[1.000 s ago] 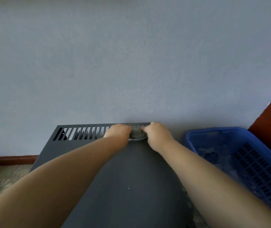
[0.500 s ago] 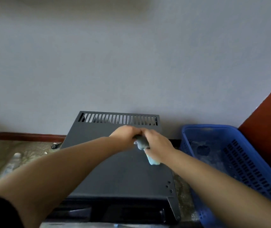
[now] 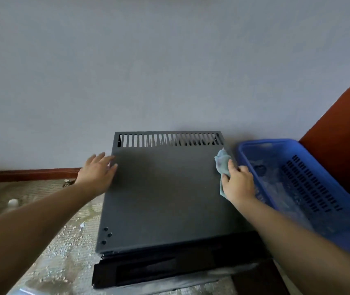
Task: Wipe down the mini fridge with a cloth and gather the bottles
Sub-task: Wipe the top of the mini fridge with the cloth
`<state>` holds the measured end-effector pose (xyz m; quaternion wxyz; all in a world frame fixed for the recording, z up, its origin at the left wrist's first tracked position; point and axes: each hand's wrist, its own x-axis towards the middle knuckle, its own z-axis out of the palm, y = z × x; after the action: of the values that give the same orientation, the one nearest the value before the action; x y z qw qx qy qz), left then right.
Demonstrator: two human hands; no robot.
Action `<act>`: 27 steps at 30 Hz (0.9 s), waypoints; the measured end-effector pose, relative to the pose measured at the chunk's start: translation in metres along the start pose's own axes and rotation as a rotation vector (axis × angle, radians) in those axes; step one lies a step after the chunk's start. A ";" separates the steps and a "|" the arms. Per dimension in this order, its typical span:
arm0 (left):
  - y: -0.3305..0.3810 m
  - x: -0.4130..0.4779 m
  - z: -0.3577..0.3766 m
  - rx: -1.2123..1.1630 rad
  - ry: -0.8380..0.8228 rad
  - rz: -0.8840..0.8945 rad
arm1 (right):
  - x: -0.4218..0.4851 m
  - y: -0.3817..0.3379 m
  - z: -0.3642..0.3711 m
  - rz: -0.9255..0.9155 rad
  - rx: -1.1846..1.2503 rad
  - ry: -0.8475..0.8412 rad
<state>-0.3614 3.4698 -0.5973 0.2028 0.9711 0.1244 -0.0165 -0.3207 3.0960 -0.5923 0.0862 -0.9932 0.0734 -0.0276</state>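
- Plain grey-blue wall (image 3: 170,60) at the back, with a reddish-brown baseboard (image 3: 27,174) along the bottom and a speckled, kinda grubby floor (image 3: 42,252).
- The dark grey mini fridge (image 3: 165,199) sits right up against that wall. We're looking down on its top, and there's a row of vent slots (image 3: 170,140) along the far edge.
- Left hand (image 3: 97,173) is loose with fingers straight and spread, fingertips at the left edge of the fridge top, holding nothing.
- Right hand (image 3: 238,184) is grasping a light blue cloth (image 3: 223,165), bunched up at the right edge of the fridge top.
- Blue plastic basket (image 3: 276,143) is just beside the fridge on the right. There's pale stuff inside, too blurry to tell what.
- Small white blob (image 3: 12,202) is on the floor far left, can't make it out.
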 end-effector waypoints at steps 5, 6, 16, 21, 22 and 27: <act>-0.036 -0.011 0.006 -0.080 -0.062 -0.053 | -0.061 -0.111 0.014 -0.119 0.105 -0.041; -0.035 -0.012 0.004 -0.145 -0.055 -0.075 | -0.081 -0.139 0.018 -0.207 0.169 -0.073; 0.010 -0.007 -0.068 -0.590 0.007 -0.112 | -0.160 -0.252 0.007 -0.504 0.726 -0.718; 0.011 -0.009 -0.103 -0.747 0.121 -0.101 | -0.087 -0.182 -0.025 0.057 1.166 -0.824; 0.006 -0.013 -0.104 -0.744 0.131 -0.117 | -0.071 -0.159 -0.030 0.138 1.208 -0.713; -0.019 -0.036 -0.081 -0.643 0.088 -0.287 | -0.046 -0.049 -0.031 0.195 0.657 -0.290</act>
<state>-0.4020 3.5106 -0.5273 0.4880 0.8302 0.2668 0.0371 -0.3611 3.1454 -0.5554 0.4121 -0.8944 0.1421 0.0997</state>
